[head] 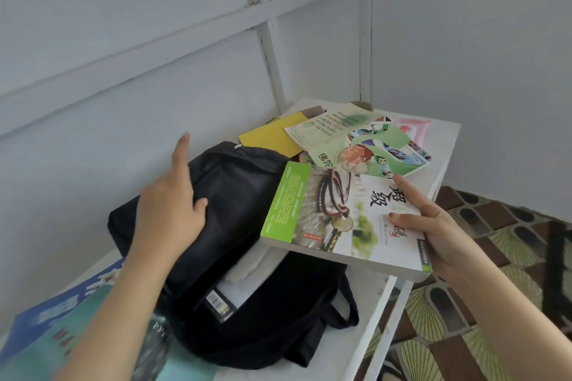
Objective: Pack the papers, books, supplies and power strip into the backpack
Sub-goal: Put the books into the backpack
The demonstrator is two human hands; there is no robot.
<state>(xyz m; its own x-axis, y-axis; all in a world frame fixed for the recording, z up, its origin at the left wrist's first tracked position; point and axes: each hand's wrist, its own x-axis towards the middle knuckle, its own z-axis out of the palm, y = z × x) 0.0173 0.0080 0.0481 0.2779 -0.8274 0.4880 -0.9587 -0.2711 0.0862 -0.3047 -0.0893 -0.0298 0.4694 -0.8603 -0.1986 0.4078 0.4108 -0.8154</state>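
Near left edge: blue printed sheets (46,328) lie on the worktop (371,303). The black backpack (263,303) lies unzipped mid-worktop, with white papers (247,269) showing in its mouth. Your left hand (173,207): grip wide, fingers straight, on the flap. Your right hand (439,235): grip holding a book (334,219) by its corner, above the opening. Beyond: pamphlets (359,145) and a yellow envelope (269,136).

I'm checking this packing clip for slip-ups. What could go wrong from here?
The right hand grips the book by one corner only, so it could tip or slip. The white papers already in the backpack opening could crumple as the book goes in. The loose leaflets lie right by the book's far edge; moving it might drag them.
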